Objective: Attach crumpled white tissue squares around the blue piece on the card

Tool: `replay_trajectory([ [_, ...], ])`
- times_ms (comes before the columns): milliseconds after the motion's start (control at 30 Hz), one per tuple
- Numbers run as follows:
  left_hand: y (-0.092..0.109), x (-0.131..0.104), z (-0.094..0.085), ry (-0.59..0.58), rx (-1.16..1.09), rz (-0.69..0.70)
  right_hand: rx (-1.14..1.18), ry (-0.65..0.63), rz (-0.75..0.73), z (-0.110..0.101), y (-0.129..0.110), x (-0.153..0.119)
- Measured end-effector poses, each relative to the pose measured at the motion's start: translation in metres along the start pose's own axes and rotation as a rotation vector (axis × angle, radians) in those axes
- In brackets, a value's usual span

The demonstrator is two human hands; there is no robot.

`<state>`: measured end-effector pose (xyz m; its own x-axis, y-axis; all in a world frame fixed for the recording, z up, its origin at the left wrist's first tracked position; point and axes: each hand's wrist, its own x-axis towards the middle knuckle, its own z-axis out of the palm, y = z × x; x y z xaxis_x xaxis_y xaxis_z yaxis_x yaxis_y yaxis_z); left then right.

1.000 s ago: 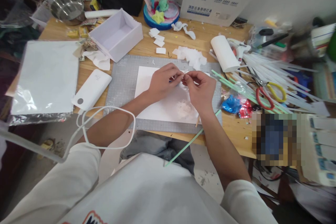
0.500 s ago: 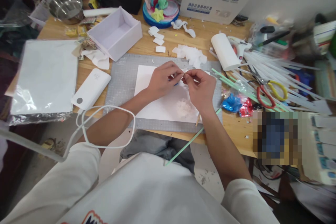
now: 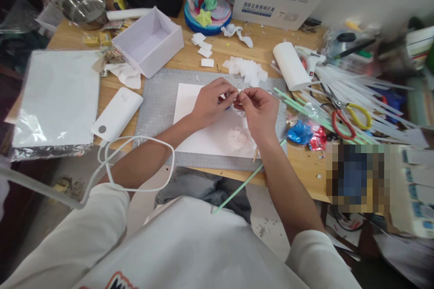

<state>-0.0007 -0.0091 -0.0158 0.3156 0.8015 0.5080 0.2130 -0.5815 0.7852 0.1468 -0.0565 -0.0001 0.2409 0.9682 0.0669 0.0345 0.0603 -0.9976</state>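
Note:
Above a white sheet (image 3: 200, 135) on the grey cutting mat (image 3: 152, 104), my left hand (image 3: 215, 103) and my right hand (image 3: 260, 110) meet fingertip to fingertip. Both are pinched closed on something small and pale that I cannot make out. A bit of blue shows beneath the left fingers. Near my right wrist, a small pale, crumpled heap (image 3: 237, 139) lies on the sheet. Torn white tissue (image 3: 246, 70) is just beyond my hands. A thin green stick (image 3: 242, 186) leans from the mat's front edge towards my lap.
On the left are a power bank (image 3: 118, 114) with a looped white cable, a bagged sheet pack (image 3: 59, 99) and an open white box (image 3: 149, 43). To the right lie a white roll (image 3: 290, 67), red-handled scissors (image 3: 343, 124), blue and red packets and many plastic strips.
My right fingertips have shifted slightly against the left ones, and the right hand has turned a little. The other things lie where they were.

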Motion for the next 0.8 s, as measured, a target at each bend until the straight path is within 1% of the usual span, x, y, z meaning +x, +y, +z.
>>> replay_trajectory([
  [133, 0.0, -0.0003, -0.0003, 0.003, -0.006, 0.013, 0.072, -0.006, 0.022, 0.0005, 0.0002, 0.0],
  [500, 0.0025, 0.0, -0.0016, -0.019, -0.006, 0.002, 0.134, -0.026, 0.004, -0.0009, 0.0002, -0.0009],
  [667, 0.0031, -0.0013, -0.0021, -0.032, 0.022, 0.023, 0.15, -0.019, 0.069, -0.0017, -0.0046, -0.001],
  [800, 0.0003, -0.0025, -0.0025, -0.042, 0.058, 0.084, 0.159, 0.006, 0.107, -0.0012, -0.0052, -0.0001],
])
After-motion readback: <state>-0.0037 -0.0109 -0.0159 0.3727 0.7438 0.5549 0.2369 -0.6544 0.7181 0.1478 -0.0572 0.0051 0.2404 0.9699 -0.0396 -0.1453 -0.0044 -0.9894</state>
